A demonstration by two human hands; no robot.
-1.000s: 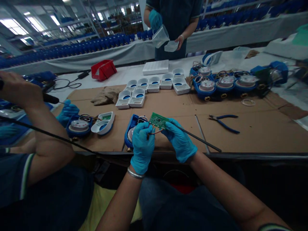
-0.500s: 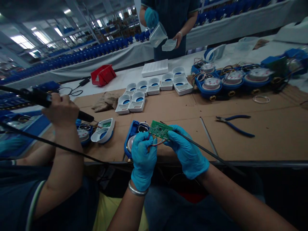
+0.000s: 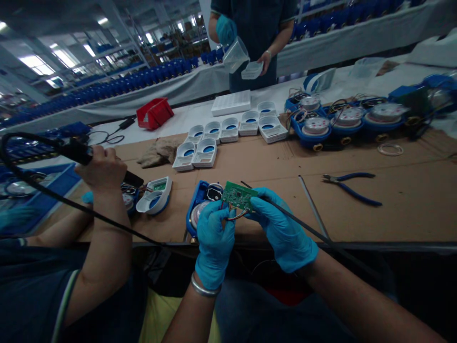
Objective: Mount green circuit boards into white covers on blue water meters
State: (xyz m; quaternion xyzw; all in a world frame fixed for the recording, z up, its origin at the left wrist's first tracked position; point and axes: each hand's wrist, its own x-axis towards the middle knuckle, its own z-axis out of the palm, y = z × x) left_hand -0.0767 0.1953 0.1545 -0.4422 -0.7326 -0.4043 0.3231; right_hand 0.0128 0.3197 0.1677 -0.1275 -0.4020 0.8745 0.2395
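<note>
Both hands point(image 3: 250, 228) still pinch the circuit board point(image 3: 238, 195), seemingly slightly lower than before.

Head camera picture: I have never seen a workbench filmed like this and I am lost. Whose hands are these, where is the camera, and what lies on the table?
The camera sits on a worker's head and looks down at their own two gloved hands. The left hand and right hand together hold a green circuit board with thin wires, just above an open blue meter. The cardboard-covered table also carries white plastic covers, more blue meters, blue-handled pliers and a red bin. The bare arm at the left belongs to a neighbour, whose hand holds a corded tool. Another person stands across the table with clear containers.
</note>
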